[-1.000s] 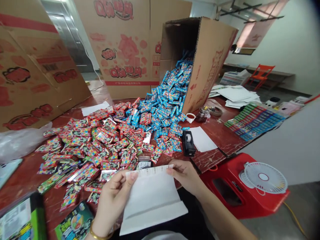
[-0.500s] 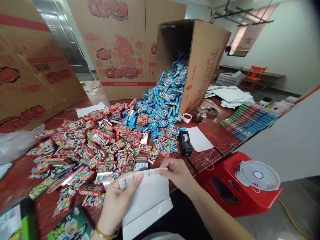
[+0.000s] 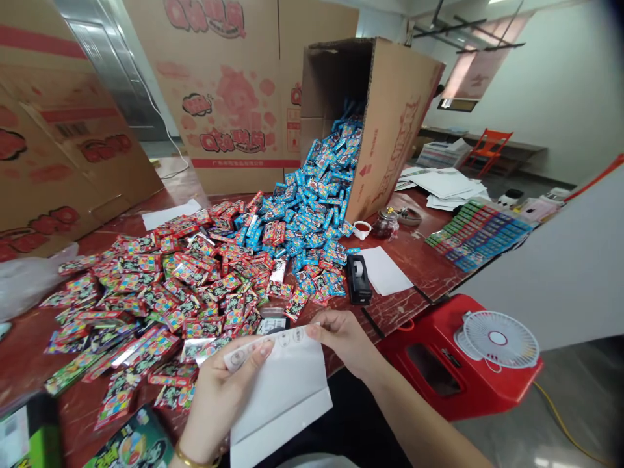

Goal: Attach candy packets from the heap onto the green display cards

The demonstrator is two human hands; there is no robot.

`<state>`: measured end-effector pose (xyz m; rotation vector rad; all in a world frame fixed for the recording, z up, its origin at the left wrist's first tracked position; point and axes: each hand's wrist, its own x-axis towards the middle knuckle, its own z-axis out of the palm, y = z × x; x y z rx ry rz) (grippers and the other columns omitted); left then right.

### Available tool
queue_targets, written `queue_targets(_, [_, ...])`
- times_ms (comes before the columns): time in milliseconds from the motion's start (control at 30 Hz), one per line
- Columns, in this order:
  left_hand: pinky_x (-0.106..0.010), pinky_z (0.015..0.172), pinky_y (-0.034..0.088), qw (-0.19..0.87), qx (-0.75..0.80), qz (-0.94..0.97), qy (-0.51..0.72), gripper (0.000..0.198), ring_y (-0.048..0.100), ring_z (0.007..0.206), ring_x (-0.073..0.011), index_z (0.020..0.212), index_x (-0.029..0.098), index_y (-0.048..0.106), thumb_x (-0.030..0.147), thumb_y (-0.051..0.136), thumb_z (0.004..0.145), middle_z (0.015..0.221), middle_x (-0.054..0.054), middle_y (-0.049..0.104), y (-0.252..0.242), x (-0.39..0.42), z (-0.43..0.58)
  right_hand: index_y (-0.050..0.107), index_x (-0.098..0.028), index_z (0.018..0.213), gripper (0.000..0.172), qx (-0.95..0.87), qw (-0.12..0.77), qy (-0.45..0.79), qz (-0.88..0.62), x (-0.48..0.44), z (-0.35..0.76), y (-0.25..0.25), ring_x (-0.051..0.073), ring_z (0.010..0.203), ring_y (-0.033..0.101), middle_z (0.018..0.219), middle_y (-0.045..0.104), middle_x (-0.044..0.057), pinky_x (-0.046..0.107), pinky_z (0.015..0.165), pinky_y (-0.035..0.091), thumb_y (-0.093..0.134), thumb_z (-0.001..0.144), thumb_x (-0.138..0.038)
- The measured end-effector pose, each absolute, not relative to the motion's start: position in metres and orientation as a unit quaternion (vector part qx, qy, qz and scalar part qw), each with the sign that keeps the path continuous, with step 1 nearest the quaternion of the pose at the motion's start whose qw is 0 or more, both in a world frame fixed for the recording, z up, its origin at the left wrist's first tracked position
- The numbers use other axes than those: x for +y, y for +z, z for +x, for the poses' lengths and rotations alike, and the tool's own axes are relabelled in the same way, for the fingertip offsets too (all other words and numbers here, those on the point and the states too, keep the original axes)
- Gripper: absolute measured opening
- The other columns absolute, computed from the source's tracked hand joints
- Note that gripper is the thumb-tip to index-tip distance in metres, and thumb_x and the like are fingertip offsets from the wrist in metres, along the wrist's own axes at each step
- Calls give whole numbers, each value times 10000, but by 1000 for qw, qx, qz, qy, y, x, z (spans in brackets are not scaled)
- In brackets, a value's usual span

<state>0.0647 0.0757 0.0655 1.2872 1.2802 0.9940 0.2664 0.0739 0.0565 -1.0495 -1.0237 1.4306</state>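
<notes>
Between my hands is a white sheet of round stickers (image 3: 280,383), its printed circles in a row along the top edge. My left hand (image 3: 227,390), with a gold bangle at the wrist, pinches the sheet's upper left part, thumb on top. My right hand (image 3: 341,338) grips the upper right corner between thumb and fingers. Just beyond the sheet lies a heap of small red candy packets (image 3: 146,279), running into a pile of blue packets (image 3: 316,188) that spills from a tipped cardboard box (image 3: 390,123).
A black tape dispenser (image 3: 359,283) and white paper (image 3: 387,270) lie past my right hand. A red stool (image 3: 433,374) carries a white fan (image 3: 500,338). Dark green boxes (image 3: 136,442) sit at the front left. Large cartons (image 3: 224,91) stand behind.
The view has shifted slightly, so the scene sits a little further left. Both hands keep their hold on the sticker sheet, whose top edge looks a bit more tilted.
</notes>
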Motion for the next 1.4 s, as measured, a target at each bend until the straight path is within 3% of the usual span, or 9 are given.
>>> queue_targets(300, [-234, 594, 478, 498, 567, 504, 420, 386, 596, 654, -189, 825, 147, 705, 503, 677, 678, 749, -35, 703, 68, 69, 67, 516, -165, 555, 375, -512, 530, 448, -506, 73, 261, 47, 86, 492, 381, 507, 438, -43, 222, 482, 300, 628, 729, -477])
queue_targets(433, [-239, 557, 487, 505, 577, 502, 401, 411, 596, 642, -198, 847, 147, 701, 521, 672, 678, 721, -36, 701, 62, 72, 58, 575, -168, 573, 347, -532, 529, 445, -490, 70, 262, 50, 120, 559, 465, 561, 521, -12, 242, 548, 363, 624, 748, -464])
queue_targets(500, [-250, 575, 498, 507, 565, 527, 381, 399, 607, 687, -215, 859, 149, 695, 513, 655, 701, 763, -52, 704, 58, 75, 50, 657, -182, 717, 320, -520, 529, 496, -451, 69, 265, 53, 158, 665, 541, 694, 628, 27, 273, 644, 416, 642, 727, -501])
queue_targets(567, [-254, 593, 502, 503, 543, 566, 363, 349, 613, 698, -220, 812, 157, 691, 492, 632, 734, 768, -60, 701, 57, 76, 44, 658, -224, 989, 485, -504, 531, 562, -385, 67, 268, 58, 207, 870, 576, 975, 667, 75, 330, 782, 426, 577, 722, -622])
queue_targets(700, [-303, 767, 498, 530, 400, 675, 322, 280, 621, 857, -244, 731, 188, 668, 419, 539, 822, 998, -97, 673, 74, 69, 48, 421, -344, 1307, 873, -446, 505, 696, -248, 64, 267, 67, 247, 1289, 328, 1421, 370, 38, 438, 1015, 265, 122, 662, -851])
queue_targets(800, [-347, 916, 433, 543, 315, 726, 282, 230, 561, 1045, -262, 743, 209, 667, 367, 529, 836, 1274, -98, 531, 94, 60, 64, 402, -352, 1321, 911, -403, 477, 757, -193, 62, 263, 73, 218, 1356, 199, 1466, 279, 1, 420, 1076, 163, 13, 656, -838])
queue_targets(967, [-347, 944, 410, 491, 324, 779, 219, 183, 568, 1047, -251, 762, 230, 688, 346, 560, 821, 1393, -74, 394, 102, 52, 82, 391, -342, 1330, 926, -383, 469, 774, -186, 61, 260, 78, 220, 1365, 169, 1479, 246, 0, 421, 1078, 161, 27, 646, -848])
queue_targets(1200, [-311, 927, 421, 502, 319, 774, 216, 159, 562, 1064, -236, 757, 255, 699, 363, 591, 802, 1246, -58, 563, 97, 46, 89, 385, -347, 1331, 913, -399, 471, 763, -191, 60, 256, 78, 230, 1360, 185, 1478, 246, 4, 449, 1072, 129, 8, 659, -836])
queue_targets(1400, [-218, 565, 468, 481, 438, 679, 340, 233, 594, 594, -169, 717, 200, 684, 400, 589, 789, 647, -25, 665, 81, 54, 52, 541, -288, 1201, 719, -421, 515, 685, -298, 70, 267, 51, 245, 1207, 447, 1271, 546, 84, 434, 992, 295, 244, 759, -771])
